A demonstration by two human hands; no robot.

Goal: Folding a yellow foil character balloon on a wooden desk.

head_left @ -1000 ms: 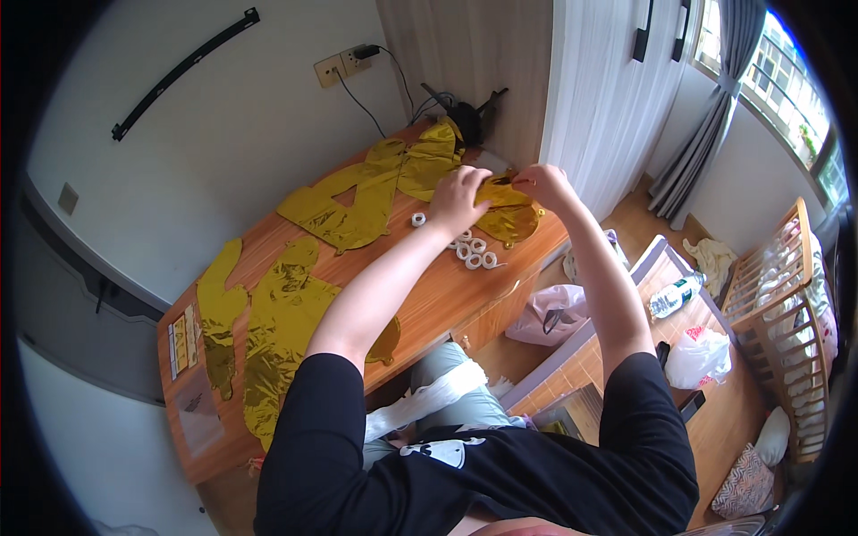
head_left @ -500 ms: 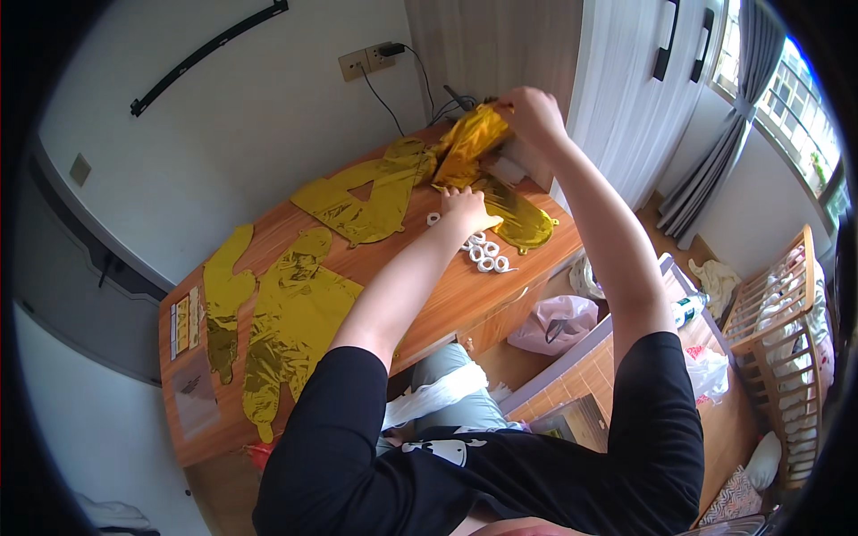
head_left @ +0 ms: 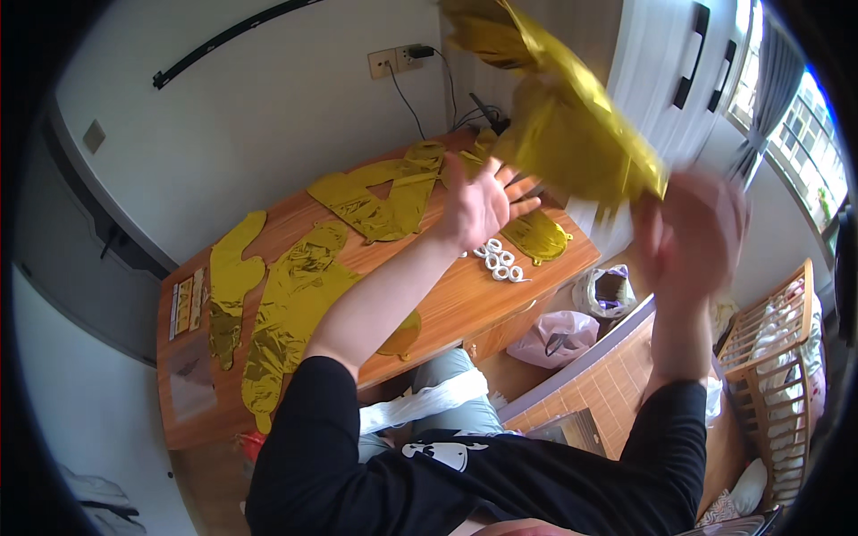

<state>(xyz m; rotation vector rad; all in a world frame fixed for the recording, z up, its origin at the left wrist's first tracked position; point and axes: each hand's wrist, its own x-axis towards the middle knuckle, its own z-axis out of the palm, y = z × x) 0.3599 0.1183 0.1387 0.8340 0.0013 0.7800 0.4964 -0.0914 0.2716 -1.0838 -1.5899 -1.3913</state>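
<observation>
Gold foil piece [head_left: 576, 134] — now high above the desk [head_left: 447, 295]

Right hand [head_left: 693, 237]: blurred, holding up a gold foil sheet [head_left: 576, 129] by its lower end
Left hand [head_left: 483, 210]: fingers [head_left: 522, 188] spread, near the sheet
White rolls [head_left: 500, 261]: clustered on the table [head_left: 447, 304]
Flat foil shapes [head_left: 308, 295]: lying there too

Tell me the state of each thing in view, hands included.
Raised gold foil: aloft, partly blurred
Right hand: blurred, gripping that foil
Left hand: open, fingers spread
Other gold foils: lying flat
White rolls: bunched together
Black plug: plugged in
Curtain: gathered
Cupboard doors: appear shut
</observation>
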